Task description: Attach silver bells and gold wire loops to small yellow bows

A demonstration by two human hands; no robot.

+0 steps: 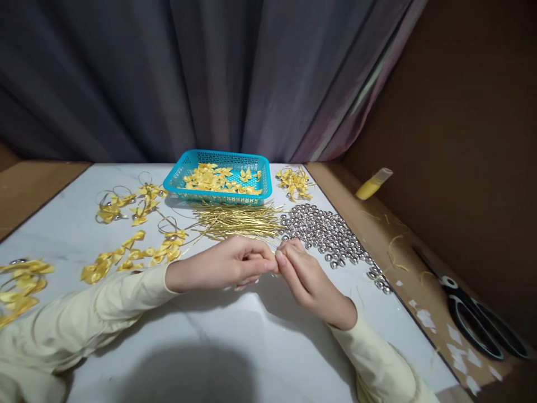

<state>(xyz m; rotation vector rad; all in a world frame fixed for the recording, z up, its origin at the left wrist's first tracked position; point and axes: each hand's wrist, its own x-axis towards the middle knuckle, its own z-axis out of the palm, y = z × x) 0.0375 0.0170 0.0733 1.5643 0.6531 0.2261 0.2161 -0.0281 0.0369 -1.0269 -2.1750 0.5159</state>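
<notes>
At a white marble-look tabletop [235,347], the left hand [226,263] and right hand [304,274] meet fingertip to fingertip, pinching something too small to identify, with the pile of thin gold wire pieces [237,219] and the heap of small silver beads [331,235] within reach.

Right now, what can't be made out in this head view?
- Whatever the left hand and right hand pinch together: covered by the fingertips.
- Yellow bows at far left: cut by the frame edge.
- Scissors: tips run out of frame.
</notes>
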